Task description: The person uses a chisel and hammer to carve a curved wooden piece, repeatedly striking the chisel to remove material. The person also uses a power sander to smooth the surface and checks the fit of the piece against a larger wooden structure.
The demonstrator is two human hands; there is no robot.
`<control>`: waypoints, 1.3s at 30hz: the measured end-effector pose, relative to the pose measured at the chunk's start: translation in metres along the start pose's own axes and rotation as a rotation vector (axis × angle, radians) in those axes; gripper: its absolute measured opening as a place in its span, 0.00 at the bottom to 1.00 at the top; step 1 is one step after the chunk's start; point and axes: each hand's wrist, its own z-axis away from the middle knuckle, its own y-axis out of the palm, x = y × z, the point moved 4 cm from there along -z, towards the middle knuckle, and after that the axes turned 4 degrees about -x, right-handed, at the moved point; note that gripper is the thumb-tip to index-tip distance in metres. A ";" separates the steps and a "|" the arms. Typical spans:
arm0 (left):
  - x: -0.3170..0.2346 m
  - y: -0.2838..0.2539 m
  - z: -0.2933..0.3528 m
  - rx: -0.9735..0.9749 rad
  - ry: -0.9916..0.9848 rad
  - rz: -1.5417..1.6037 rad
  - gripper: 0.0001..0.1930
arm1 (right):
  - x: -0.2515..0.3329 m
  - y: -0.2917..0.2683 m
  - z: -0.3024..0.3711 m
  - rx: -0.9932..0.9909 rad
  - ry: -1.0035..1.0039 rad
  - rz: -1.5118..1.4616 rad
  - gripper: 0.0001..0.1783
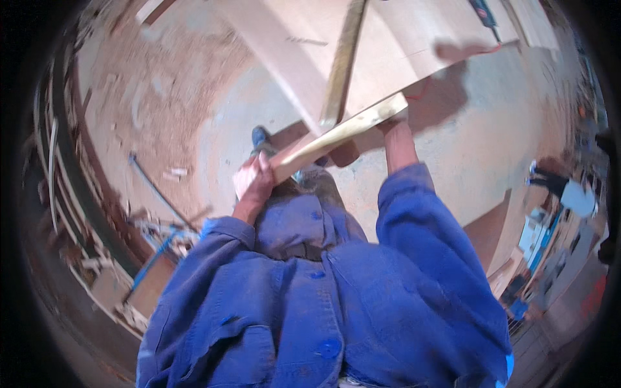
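Observation:
A short, pale wooden batten (pixel 343 136) is held slantwise in front of my waist, its right end higher in the picture. My left hand (pixel 254 179) is closed around its lower left end. At the other end my right hand (pixel 396 123) grips from beneath, its fingers mostly hidden behind the wood. Just beyond the batten is the near end of a longer, darker wooden strip (pixel 344 64), which lies across a pale board-topped surface (pixel 401 39).
A dark power tool (pixel 482 13) with a red cord lies at the far right of the boards. Wood scraps (pixel 174 173) and a long bar (pixel 162 194) are on the dusty floor at left. Another person (pixel 576 194) is at the right, near a cluttered stand (pixel 533 236).

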 end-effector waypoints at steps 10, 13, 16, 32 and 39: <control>0.045 0.154 -0.027 0.058 0.188 0.475 0.18 | 0.041 0.048 0.117 -0.310 -0.357 0.421 0.23; 0.067 0.213 -0.024 0.145 -0.135 0.902 0.23 | 0.035 0.083 0.152 -0.330 -0.486 0.745 0.27; 0.074 0.240 -0.022 0.224 -0.367 1.123 0.24 | 0.039 0.080 0.154 -0.289 -0.498 0.853 0.31; 0.093 0.191 -0.004 0.918 -0.884 1.094 0.29 | 0.062 0.053 0.106 -0.137 -0.241 0.801 0.13; 0.089 0.094 0.021 0.816 -1.078 0.946 0.25 | 0.062 0.049 0.075 -0.045 -0.123 0.604 0.28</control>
